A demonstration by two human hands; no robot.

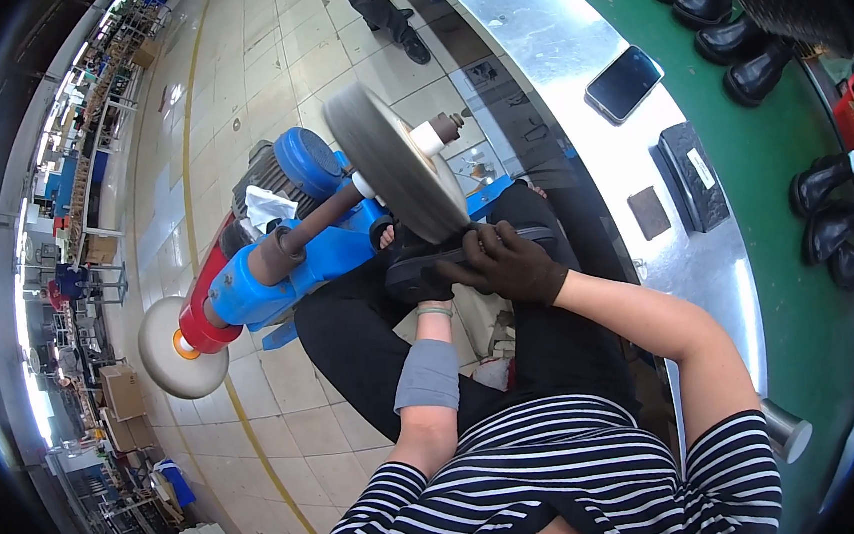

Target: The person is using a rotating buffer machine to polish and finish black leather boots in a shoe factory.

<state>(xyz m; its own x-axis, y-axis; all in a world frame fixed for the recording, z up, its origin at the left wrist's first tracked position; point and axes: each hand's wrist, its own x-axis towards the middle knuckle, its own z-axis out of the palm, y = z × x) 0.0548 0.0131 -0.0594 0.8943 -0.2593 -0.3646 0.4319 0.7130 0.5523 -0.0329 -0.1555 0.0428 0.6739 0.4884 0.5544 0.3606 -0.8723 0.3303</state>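
Note:
A black shoe (pixel 410 274) lies sideways over my lap, just under the rim of a large grey buffing wheel (pixel 384 160). Its upper side appears to touch the wheel's lower edge. My right hand (pixel 509 264), in a dark brown glove, has its fingers bent over the shoe's right part. At the shoe's left part, my left hand (pixel 435 286) grips from below; it looks dark-gloved, and its fingers are mostly hidden. A grey sleeve band (pixel 427 374) wraps my left forearm.
The blue machine (pixel 321 260) with its shaft and a second pale wheel (pixel 178 347) extends left. On the metal bench (pixel 569 30) at right lie a phone (pixel 624 85), a black case (pixel 693 178) and a dark square pad (pixel 649 212). Several black shoes stand on a green surface (pixel 676 57) beyond.

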